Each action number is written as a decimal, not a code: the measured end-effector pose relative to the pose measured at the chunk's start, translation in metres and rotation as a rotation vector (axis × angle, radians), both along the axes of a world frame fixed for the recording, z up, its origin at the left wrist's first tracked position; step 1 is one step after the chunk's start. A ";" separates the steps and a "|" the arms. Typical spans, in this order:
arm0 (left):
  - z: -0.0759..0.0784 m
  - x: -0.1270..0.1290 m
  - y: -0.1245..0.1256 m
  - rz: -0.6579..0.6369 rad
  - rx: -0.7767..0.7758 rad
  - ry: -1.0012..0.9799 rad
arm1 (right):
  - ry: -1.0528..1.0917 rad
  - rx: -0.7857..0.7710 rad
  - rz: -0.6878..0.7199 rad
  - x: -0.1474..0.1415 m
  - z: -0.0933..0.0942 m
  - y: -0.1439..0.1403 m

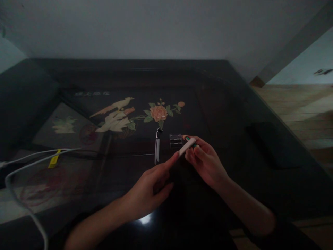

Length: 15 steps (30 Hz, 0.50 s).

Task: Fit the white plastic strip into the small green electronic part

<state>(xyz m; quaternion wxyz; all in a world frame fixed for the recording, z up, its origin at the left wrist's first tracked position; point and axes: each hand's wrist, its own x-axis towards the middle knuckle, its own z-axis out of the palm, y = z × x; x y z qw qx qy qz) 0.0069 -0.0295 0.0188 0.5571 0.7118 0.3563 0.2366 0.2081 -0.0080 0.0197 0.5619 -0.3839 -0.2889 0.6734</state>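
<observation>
A slim white object (187, 146) sits between my two hands, tilted up to the right; its exact kind is unclear in the dim light. My left hand (153, 189) meets its lower end with the index finger, while the thumb lies lower and apart. The fingers of my right hand (204, 158) are closed around a small green-and-dark piece (190, 141) right by the white object's upper end. Just beyond the fingers, a small clear case (175, 141) lies on the dark table. To its left rests a slim silver-and-white item with a ring (157, 149).
The glossy dark table (221, 114) bears a bird-and-flower picture (158, 113). White cables (15, 170) with a yellow tag (54, 159) lie at the left. A dark flat object (272, 146) is at the right. A pale wall (130, 31) stands behind.
</observation>
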 end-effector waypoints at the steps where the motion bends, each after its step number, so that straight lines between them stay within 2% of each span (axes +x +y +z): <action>1: 0.000 -0.001 0.000 -0.016 0.006 -0.003 | 0.003 -0.009 -0.003 0.000 0.000 0.000; 6: -0.001 -0.004 0.000 -0.052 0.004 -0.003 | 0.027 -0.028 -0.013 0.000 0.000 0.000; 15: -0.003 0.000 0.004 0.094 -0.019 0.069 | 0.018 0.048 0.021 -0.001 -0.003 -0.001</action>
